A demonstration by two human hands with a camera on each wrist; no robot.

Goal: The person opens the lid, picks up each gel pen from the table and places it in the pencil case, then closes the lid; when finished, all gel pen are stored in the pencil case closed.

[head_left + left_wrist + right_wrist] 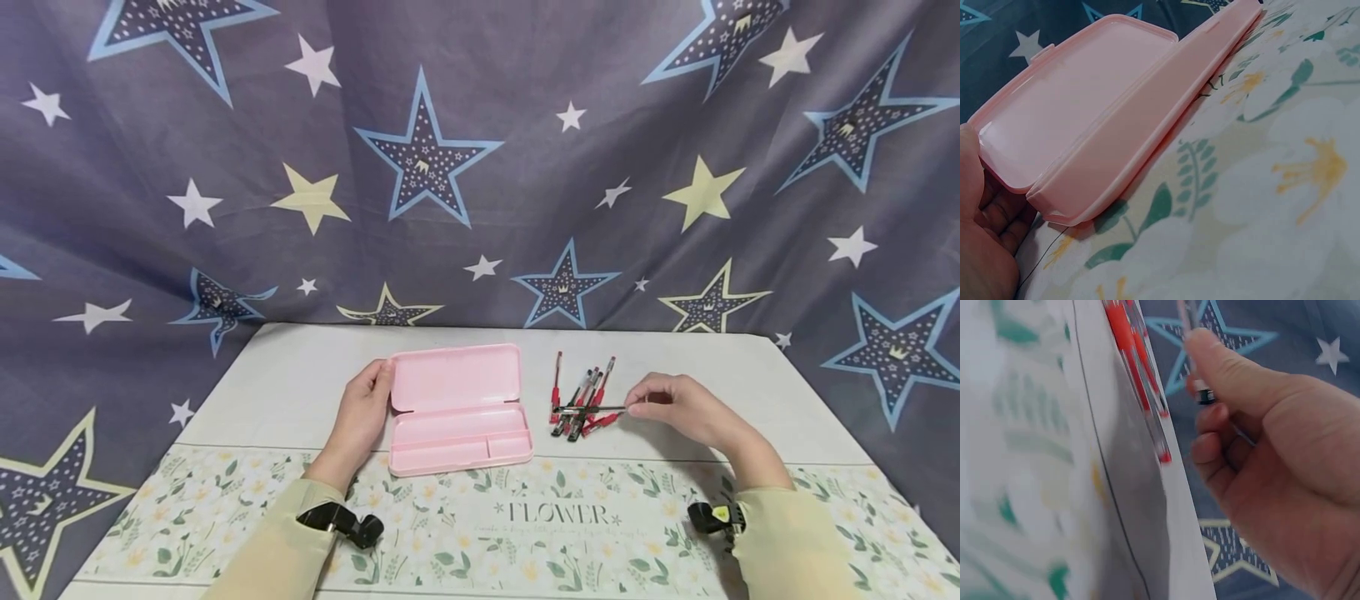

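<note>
A pink pencil case (457, 421) lies open on the table, its lid leaning back and its divided tray facing up. My left hand (363, 410) grips the lid's left edge, thumb on the inner face; in the left wrist view the fingers (1004, 215) go behind the lid. Right of the case is a loose pile of red and black pens (576, 425). Above the pile my right hand (678, 407) pinches a black pen (600, 409) by its end between thumb and fingers. The right wrist view shows this pen's dark end (1205, 395) at the fingertips, with red pens (1129, 350) beyond.
A white table with a floral mat (555, 533) lettered FLOWER along its front bears everything. Behind it hangs a dark curtain (480, 167) printed with stars. Cameras are strapped to both wrists.
</note>
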